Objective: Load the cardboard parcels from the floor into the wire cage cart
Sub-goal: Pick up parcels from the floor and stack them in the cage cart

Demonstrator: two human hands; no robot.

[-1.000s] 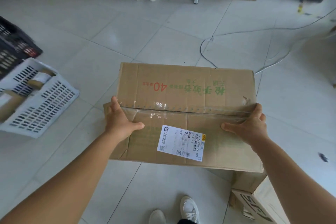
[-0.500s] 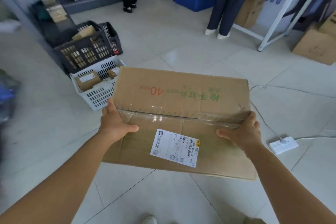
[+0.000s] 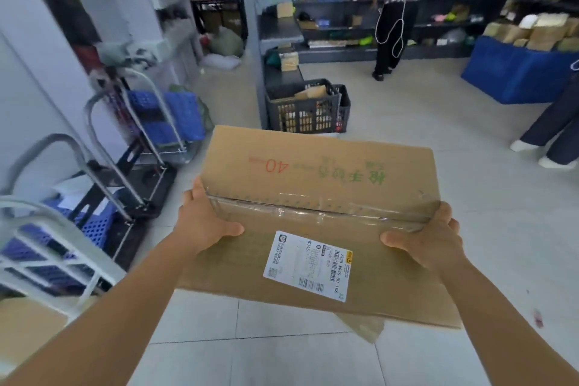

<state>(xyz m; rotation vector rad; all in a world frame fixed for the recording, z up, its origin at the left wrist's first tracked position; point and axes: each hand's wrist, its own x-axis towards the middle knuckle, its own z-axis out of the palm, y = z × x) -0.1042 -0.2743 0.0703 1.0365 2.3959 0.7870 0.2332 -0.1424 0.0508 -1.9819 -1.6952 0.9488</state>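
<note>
I hold a wide, flat cardboard parcel (image 3: 316,204) in the air in front of me, well above the tiled floor. It carries green and red print, a clear tape seam and a white shipping label (image 3: 308,265). My left hand (image 3: 203,222) grips its left side, thumb on top. My right hand (image 3: 429,238) grips the right side the same way. A white wire cage cart (image 3: 40,247) stands at the lower left, with a cardboard box (image 3: 28,332) low inside it.
Folded blue platform trolleys (image 3: 163,119) lean against the left wall. A dark crate (image 3: 304,110) of parcels sits by grey shelving. One person (image 3: 394,9) stands at the shelves; another's legs (image 3: 551,131) are at the right, near a blue bin (image 3: 513,72).
My view has swung left and upward with the parcel still held in both hands. The white basket has left view; the wire cage cart and trolleys have come into view at the left.
</note>
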